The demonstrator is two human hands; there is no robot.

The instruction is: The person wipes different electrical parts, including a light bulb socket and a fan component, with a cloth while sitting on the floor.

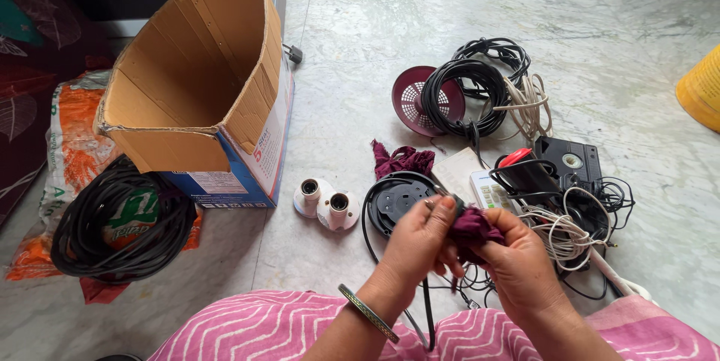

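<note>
My left hand (415, 245) and my right hand (517, 260) meet low in the head view, both closed on a dark maroon cloth (472, 227) bunched between them. A small dark object is wrapped inside the cloth, mostly hidden. A thin black cable (427, 316) hangs down from my hands over my pink patterned lap. A bangle sits on my left wrist. Just beyond my hands a round black base (401, 196) lies on the floor, and another maroon cloth (401, 158) lies behind it.
An open cardboard box (202, 91) lies on its side at left, a big black cable coil (124, 226) on an orange sack beside it. Two white bulb holders (326, 203), a maroon basket (412, 98), cable coils (469, 95), a black adapter (570, 162) and tangled wires (570, 230) surround my hands.
</note>
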